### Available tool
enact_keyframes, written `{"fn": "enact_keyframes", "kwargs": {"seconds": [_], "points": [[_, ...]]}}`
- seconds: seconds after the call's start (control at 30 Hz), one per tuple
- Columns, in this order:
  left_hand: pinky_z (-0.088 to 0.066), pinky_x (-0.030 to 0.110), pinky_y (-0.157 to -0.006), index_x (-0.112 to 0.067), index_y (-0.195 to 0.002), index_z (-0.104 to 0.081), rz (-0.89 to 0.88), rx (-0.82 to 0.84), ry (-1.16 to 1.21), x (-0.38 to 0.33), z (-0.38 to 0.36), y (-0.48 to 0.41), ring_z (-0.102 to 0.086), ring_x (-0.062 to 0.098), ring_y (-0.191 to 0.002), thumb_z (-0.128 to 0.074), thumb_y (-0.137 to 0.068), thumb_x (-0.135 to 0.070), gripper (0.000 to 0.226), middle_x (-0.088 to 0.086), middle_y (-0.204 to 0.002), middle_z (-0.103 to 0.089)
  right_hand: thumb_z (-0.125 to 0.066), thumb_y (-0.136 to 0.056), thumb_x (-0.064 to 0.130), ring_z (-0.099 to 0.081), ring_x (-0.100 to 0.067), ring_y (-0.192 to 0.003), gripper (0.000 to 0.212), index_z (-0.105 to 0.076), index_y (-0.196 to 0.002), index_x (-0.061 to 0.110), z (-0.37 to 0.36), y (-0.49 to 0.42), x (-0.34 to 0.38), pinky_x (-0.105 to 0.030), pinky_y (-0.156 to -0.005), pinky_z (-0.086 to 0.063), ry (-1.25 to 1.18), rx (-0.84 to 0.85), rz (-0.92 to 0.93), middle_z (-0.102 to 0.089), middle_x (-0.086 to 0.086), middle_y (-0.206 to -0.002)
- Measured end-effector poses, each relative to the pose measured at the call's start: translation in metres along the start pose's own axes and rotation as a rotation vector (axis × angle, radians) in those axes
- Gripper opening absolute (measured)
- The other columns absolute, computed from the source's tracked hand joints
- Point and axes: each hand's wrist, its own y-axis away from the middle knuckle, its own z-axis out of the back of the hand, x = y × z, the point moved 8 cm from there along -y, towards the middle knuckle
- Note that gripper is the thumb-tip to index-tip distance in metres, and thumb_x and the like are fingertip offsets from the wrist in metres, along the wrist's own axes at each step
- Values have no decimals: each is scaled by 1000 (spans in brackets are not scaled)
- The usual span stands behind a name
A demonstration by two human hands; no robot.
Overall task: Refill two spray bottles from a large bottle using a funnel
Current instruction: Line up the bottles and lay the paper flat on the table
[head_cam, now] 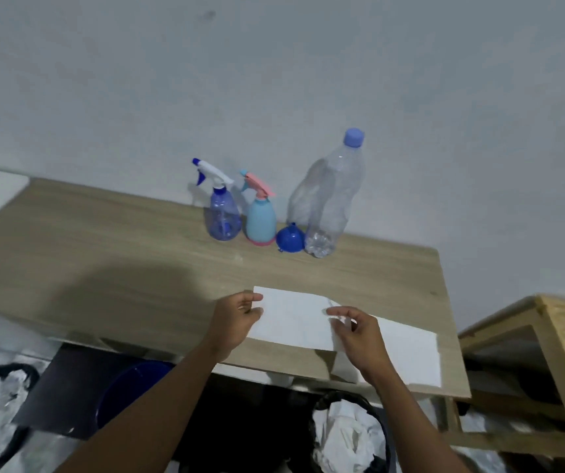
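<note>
- The table (103,268) has its widest bare stretch at nine o'clock from the bottles. That looks like the best room for pouring.
- The clear blue spray bottle (224,213) stands upright near the wall (274,80), at twelve o'clock from the hands. It looks light and hard-walled. The neck under the trigger seems the surest place to hold it while unscrewing the head.
- The left hand (236,319) pinches the left edge of the paper sheet (294,319) between thumb and fingertips.
- The pale blue spray bottle (260,220) stands just beside the clear one, at its three o'clock, with its pink trigger on. It is opaque, so its level cannot be told, and the smooth rounded body may be slippery.
- The funnel (289,238) sits mouth-down between the pale bottle and the large bottle, close against both. It is small, stiff and light, and is probably best lifted by its rim or spout.
- The paper sheet lies flat near the front edge, at six o'clock from the bottles. It is thin and limp.
- The large bottle (328,199) stands capped at the funnel's three o'clock. Its walls look thin and dented, so a hard squeeze would likely buckle them. A grip around the middle with the base supported seems wise. How full it is cannot be told.
- The right hand (359,336) pinches a raised fold near the sheet's middle.
- The table's right edge is close, at three o'clock from the large bottle, with a wooden crate (547,336) beyond it, so there is little room on that side.
</note>
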Motion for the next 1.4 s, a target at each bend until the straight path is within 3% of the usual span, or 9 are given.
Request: {"fn": "enact_keyframes", "kwargs": {"seconds": [0.07, 0.13, 0.37, 0.47, 0.6, 0.8, 0.97, 1.17, 1.4], "points": [[-51, 8, -69, -11, -113, -72, 19, -5, -20, 15, 35, -3, -71, 4, -87, -74, -83, 1, 32, -2, -101, -71, -65, -93, 5, -68, -5, -82, 17, -78, -97, 14, -40, -7, 6, -12, -73, -47, -16, 37, -23, -75, 6, -104], [-53, 11, -69, -12, -119, -68, 45, -4, -27, 32, 72, -7, -69, -3, -80, -71, -85, 1, 36, -4, -107, -67, -65, -92, 4, -66, 0, -95, 19, -76, -103, 13, -84, -18, 16, -9, -83, -47, 15, 88, -2, -74, 4, -110], [-54, 47, -96, -26, -129, -62, 79, -107, -159, 85, 203, -45, -64, 22, -111, -72, -87, -13, 45, 0, -132, -60, -62, -86, -7, -58, -17, -111, 44, -61, -127, 8, -235, -63, 64, -5, -88, -44, 160, 237, 130, -60, -4, -124], [-50, 46, -101, -20, -138, -55, 89, -121, -180, 96, 238, -66, -61, 23, -116, -69, -89, -12, 52, 3, -135, -58, -60, -88, -4, -58, -18, -108, 40, -63, -123, 14, -284, -86, 82, -20, -89, -45, 243, 257, 194, -61, -6, -122], [-51, 40, -98, -17, -141, -50, 142, -150, -189, 111, 265, -88, -61, 28, -113, -68, -87, -7, 57, 7, -137, -55, -58, -89, -1, -58, -22, -111, 35, -64, -121, 12, -329, -117, 101, -21, -93, -40, 346, 223, 262, -61, -9, -125], [-33, 23, -105, -12, -143, -48, 111, -215, -287, 113, 279, -96, -45, 24, -134, -69, -88, -19, 60, 6, -149, -43, -55, -96, 15, -51, -24, -125, 40, -52, -136, 16, -359, -140, 109, -29, -102, -37, 522, 184, 295, -54, -7, -139], [-43, 48, -103, -21, -132, -48, 8, -433, -633, 104, 285, -89, -42, 27, -129, -59, -89, -45, 50, 4, -139, -45, -49, -99, 27, -45, -27, -132, 42, -48, -140, 16, -383, -128, 110, -44, -113, -38, 688, 174, 448, -47, -8, -147], [-13, 45, -124, -5, -154, -20, -208, -246, -813, 99, 227, -121, -10, 29, -153, -35, -99, -31, 63, 13, -164, -20, -32, -106, 31, -14, -31, -152, 54, -25, -153, 5, -438, -132, 106, -47, -124, -13, 865, 432, 568, -23, -14, -163], [-12, 47, -124, 2, -153, -25, -215, -237, -897, 125, 208, -125, -13, 31, -153, -23, -101, -30, 61, 19, -162, -20, -23, -107, 39, 5, -25, -154, 64, -6, -157, 5, -452, -140, 73, -44, -125, 0, 1057, 568, 641, 0, -11, -167]]}}
